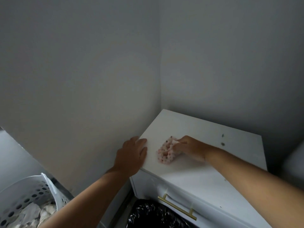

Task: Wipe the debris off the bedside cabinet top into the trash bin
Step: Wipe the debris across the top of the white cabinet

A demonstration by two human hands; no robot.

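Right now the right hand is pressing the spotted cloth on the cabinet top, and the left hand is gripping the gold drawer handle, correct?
Not quite. The head view shows the left hand resting flat on the cabinet top's left edge, not on the gold drawer handle. The rest holds: the right hand presses the spotted cloth on the cabinet top.

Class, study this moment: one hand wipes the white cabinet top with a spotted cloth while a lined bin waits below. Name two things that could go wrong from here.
1. The dark debris specks lie beyond the right hand, away from the pink spotted cloth; a short stroke may miss them.
2. The black-lined trash bin sits under the front edge of the white cabinet top, by the brass handle. Crumbs swept toward the left hand could fall to the floor instead.
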